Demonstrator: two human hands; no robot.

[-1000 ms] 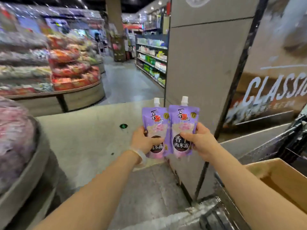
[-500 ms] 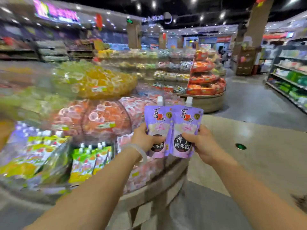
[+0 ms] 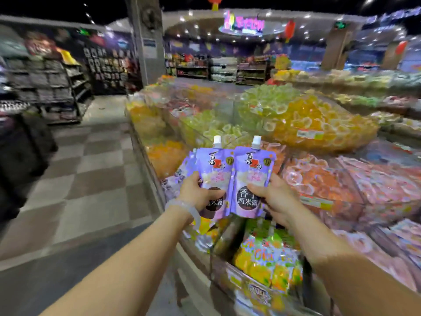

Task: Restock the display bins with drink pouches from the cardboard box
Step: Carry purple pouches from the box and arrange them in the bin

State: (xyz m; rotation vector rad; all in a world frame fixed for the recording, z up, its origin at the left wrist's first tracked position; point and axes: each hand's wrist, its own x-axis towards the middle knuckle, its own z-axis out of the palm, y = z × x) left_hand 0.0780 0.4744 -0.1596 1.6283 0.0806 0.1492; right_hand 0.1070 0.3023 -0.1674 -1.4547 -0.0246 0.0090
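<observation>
Two purple drink pouches point(image 3: 232, 181) stand upright and overlapping above the display bins point(image 3: 257, 265), the left hand point(image 3: 198, 192) and right hand point(image 3: 275, 199) each pinching one by its lower edge, so lowering them spouts-up beside the purple stock point(image 3: 182, 169) seems best.

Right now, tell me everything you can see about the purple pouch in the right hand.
The right-hand pouch is a glossy lilac stand-up drink pouch of flexible film with a white screw cap at its top. It shows dark brush-style characters with a red mark near the top, a pale pink picture in the middle and a dark round label with white characters below. It is upright, front to the camera, over the display bins. The right hand grips its lower right edge, and its left edge overlaps the left hand's pouch.
</observation>
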